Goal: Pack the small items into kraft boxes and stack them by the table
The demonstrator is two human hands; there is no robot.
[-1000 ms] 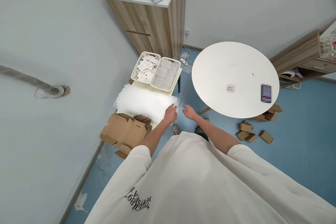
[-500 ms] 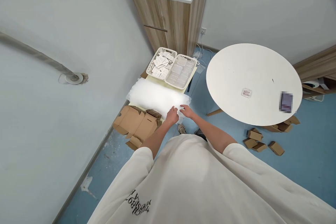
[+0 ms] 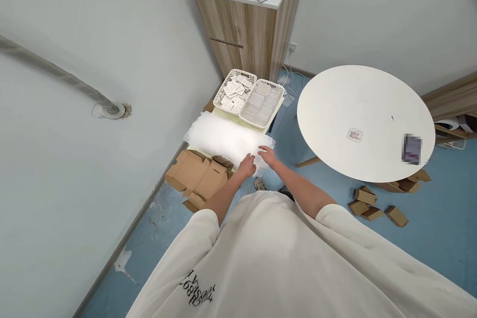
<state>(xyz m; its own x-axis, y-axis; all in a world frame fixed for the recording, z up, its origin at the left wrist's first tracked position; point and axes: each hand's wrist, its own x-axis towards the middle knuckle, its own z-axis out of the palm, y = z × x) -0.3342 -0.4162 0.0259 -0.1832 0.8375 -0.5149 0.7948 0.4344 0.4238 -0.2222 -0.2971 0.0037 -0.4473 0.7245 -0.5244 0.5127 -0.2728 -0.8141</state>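
- Both hands have closed in on the white foam stack [image 3: 223,138] since a second ago.
- Left hand [image 3: 247,165], fingers loosely curled, touches its near edge.
- Right hand [image 3: 268,155] lies flat, open, on its near right corner, on the low yellow table [image 3: 278,104].

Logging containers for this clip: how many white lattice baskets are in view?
2. One basket of paper packets sits nearer the wall; the basket of clear packs lies beside it on its right. Both are beyond the white foam stack, near the wooden cabinet.
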